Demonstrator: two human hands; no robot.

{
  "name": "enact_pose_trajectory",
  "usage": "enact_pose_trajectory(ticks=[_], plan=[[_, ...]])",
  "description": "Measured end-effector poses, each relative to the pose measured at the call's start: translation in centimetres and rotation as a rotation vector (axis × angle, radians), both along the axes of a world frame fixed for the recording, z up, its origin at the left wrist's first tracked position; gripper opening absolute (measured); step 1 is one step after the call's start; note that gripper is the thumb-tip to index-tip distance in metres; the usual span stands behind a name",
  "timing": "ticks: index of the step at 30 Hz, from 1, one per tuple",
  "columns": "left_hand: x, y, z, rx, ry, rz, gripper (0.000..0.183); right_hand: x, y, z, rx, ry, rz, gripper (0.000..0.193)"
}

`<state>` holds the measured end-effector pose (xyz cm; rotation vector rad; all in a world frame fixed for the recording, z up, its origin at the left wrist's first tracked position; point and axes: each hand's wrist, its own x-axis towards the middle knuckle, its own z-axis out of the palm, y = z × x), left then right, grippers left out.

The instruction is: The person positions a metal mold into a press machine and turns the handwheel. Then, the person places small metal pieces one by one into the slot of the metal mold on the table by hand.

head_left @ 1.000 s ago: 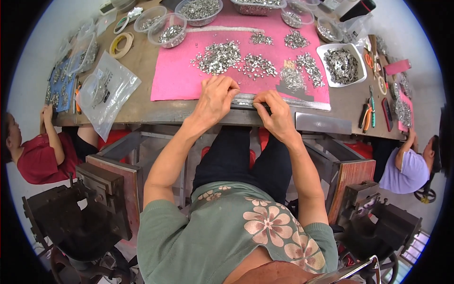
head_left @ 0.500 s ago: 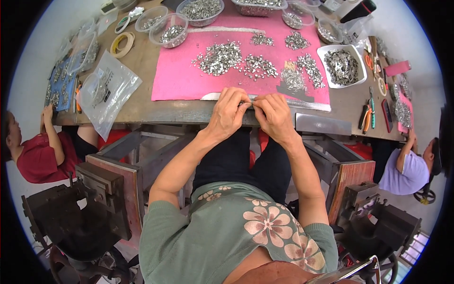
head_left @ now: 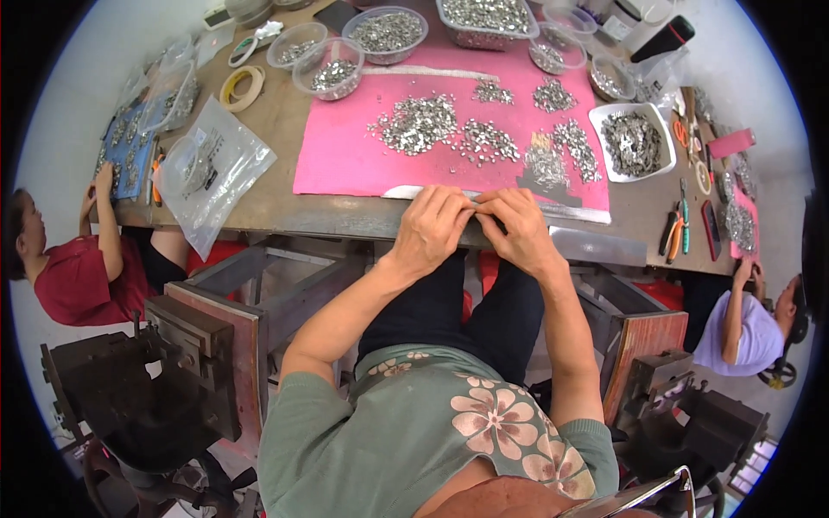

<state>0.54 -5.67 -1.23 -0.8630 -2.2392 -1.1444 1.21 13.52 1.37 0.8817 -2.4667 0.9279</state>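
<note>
At the near edge of the workbench, my left hand point(head_left: 430, 226) and my right hand point(head_left: 518, 226) meet with fingertips pinched together. What they pinch is too small and too covered by the fingers to name. Just beyond them lies a pink mat point(head_left: 341, 155) bearing a large heap of small shiny metal pieces point(head_left: 418, 123) and a smaller heap point(head_left: 487, 142) beside it. Right of these, thin metal strips point(head_left: 546, 166) lie on a grey plate, next to another pile of metal bits point(head_left: 577, 148).
Tubs of metal parts point(head_left: 385, 34) line the back. A white square dish point(head_left: 637, 142) stands right, near pliers point(head_left: 669, 231) and a flat metal plate point(head_left: 598, 247). Left are a plastic bag point(head_left: 220, 177) and tape point(head_left: 242, 89). A person in red point(head_left: 91, 276) and one in lavender point(head_left: 734, 332) sit at either side.
The view has shifted, so the bench sits lower and slightly right in the picture. My hands stay together at the bench edge, fingertips still pinched, their fingers a little changed in pose.
</note>
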Motion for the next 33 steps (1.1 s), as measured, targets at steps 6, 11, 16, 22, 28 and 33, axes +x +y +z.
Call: enact_pose_trajectory(ticks=[6, 11, 16, 22, 28, 33], plan=[[0.4, -0.6, -0.5, -0.054, 0.117, 0.037, 0.021, -3.5, -1.1, 0.1, -0.016, -0.095, -0.027, 0.012], [-2.7, -3.9, 0.0, -0.011, 0.001, 0.189, 0.018, -6.1, -2.8, -1.4, 0.132, -0.029, -0.062, 0.011], [-8.2, -7.7, -0.3, -0.078, -0.001, 0.383, 0.017, -6.5, -3.7, -1.4, 0.198, 0.022, -0.079, 0.01], [-10.3, -8.1, -0.5, -0.179, -0.012, 0.374, 0.011, -5.6, -3.2, -1.0, 0.194, 0.001, -0.07, 0.01], [-8.2, -7.4, 0.0, -0.069, -0.119, 0.321, 0.006, -5.6, -2.7, -1.4, 0.119, -0.045, -0.035, 0.008], [-5.1, -6.3, 0.1, -0.15, -0.087, 0.128, 0.007, -5.6, -1.7, -1.1, 0.121, -0.03, -0.043, 0.007]])
